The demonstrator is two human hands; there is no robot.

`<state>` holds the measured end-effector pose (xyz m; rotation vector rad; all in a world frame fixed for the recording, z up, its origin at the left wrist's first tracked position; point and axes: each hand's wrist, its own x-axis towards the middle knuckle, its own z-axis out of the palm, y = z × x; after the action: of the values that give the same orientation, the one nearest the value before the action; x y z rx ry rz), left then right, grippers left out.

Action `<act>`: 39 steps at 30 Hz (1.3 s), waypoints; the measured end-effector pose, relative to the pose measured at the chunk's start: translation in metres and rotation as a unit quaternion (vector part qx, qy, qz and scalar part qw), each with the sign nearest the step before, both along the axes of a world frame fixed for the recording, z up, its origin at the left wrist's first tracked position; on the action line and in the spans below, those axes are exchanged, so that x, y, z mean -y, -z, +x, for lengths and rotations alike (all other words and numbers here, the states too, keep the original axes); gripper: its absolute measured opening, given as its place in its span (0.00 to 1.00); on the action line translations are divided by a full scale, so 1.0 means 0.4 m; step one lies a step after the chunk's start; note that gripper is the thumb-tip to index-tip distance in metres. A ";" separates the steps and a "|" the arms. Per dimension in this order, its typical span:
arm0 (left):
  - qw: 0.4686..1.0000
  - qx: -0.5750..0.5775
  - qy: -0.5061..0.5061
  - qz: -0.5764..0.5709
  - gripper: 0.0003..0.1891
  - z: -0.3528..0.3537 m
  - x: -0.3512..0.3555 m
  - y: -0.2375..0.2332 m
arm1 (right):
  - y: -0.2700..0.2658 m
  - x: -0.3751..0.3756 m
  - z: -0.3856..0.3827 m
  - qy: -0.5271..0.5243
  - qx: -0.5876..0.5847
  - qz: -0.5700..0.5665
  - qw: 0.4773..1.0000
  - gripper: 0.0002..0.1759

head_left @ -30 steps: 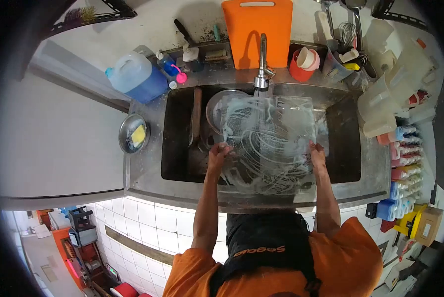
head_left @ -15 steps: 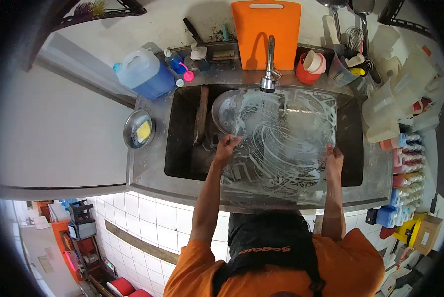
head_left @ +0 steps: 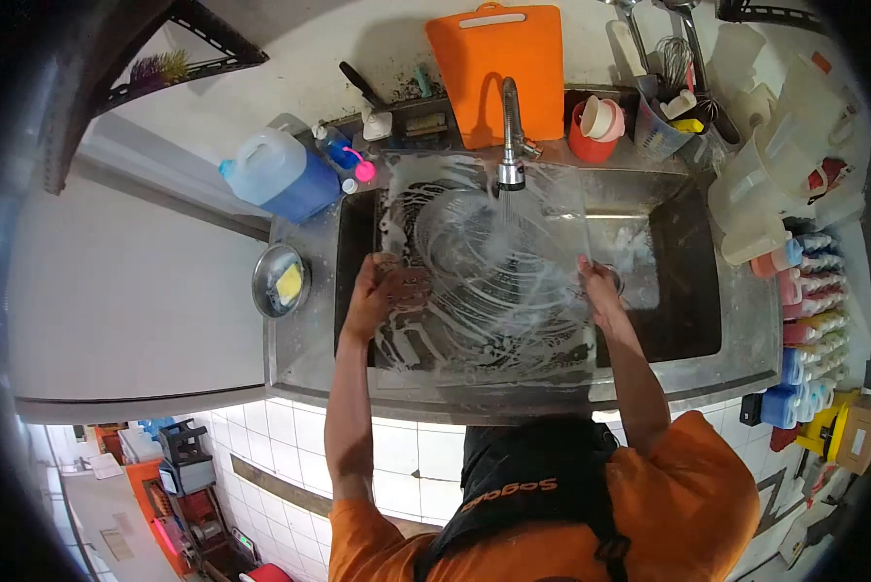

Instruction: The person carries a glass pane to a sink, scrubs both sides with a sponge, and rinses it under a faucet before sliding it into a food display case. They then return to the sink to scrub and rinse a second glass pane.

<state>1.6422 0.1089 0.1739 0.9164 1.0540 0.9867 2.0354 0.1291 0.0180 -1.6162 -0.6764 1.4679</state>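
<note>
A clear, flat rectangular panel (head_left: 493,325) streaked with soap suds lies over the sink (head_left: 688,281). My left hand (head_left: 369,296) grips its left edge, with the fingers showing through from underneath. On the right edge, my right hand (head_left: 602,289) holds the panel between thumb and fingers. Water runs from the metal faucet (head_left: 511,175) onto the upper middle of the panel. Through the suds a round metal dish (head_left: 450,228) shows in the sink below, blurred by the foam.
Left of the sink stands a metal bowl (head_left: 266,296) with a yellow sponge (head_left: 290,284). A jug of blue liquid (head_left: 285,179), an orange cutting board (head_left: 498,73) and a red cup (head_left: 591,145) line the back. Plastic pitchers (head_left: 760,189) and several bottles (head_left: 804,320) are at right.
Both hands have moved left with the panel, so the water now lands nearer its middle. The sink's right part has come into plain view. My left fingers now show beneath the panel.
</note>
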 end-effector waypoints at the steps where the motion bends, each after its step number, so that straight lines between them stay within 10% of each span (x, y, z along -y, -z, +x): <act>1: 1.000 -0.024 -0.008 0.014 0.11 -0.010 0.001 -0.026 | -0.030 -0.005 -0.022 -0.022 0.013 -0.011 1.000 0.31; 18: 0.971 -0.161 -0.173 -0.034 0.15 0.072 0.156 -0.259 | -0.137 0.003 -0.013 -0.223 -0.168 -0.045 0.959 0.35; 20: 0.974 -0.135 -0.174 -0.060 0.15 0.067 0.192 -0.238 | -0.179 0.028 0.010 -0.255 -0.196 -0.050 0.946 0.34; 22: 0.977 -0.098 -0.174 -0.079 0.14 0.078 0.228 -0.217 | -0.163 0.048 0.055 -0.256 0.107 -0.029 0.960 0.34; 27: 0.979 -0.079 -0.144 -0.120 0.14 0.114 0.262 -0.086 | -0.248 0.085 0.162 -0.232 0.069 -0.017 0.970 0.28; 32: 0.982 -0.004 -0.127 -0.141 0.15 0.125 0.212 0.186 | -0.377 0.115 0.209 -0.221 0.277 0.095 0.930 0.27; 36: 0.969 0.044 -0.133 -0.202 0.19 0.193 0.123 0.202 | -0.404 0.131 0.188 -0.079 0.087 0.067 0.991 0.21; 39: 0.965 0.173 -0.108 -0.167 0.23 0.198 0.082 0.348 | -0.389 0.120 0.210 -0.095 0.182 0.146 0.968 0.19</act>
<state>1.7215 0.0761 0.0348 0.3420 0.9924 1.0621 2.1193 0.0812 0.1736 -1.6331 -1.2253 1.1400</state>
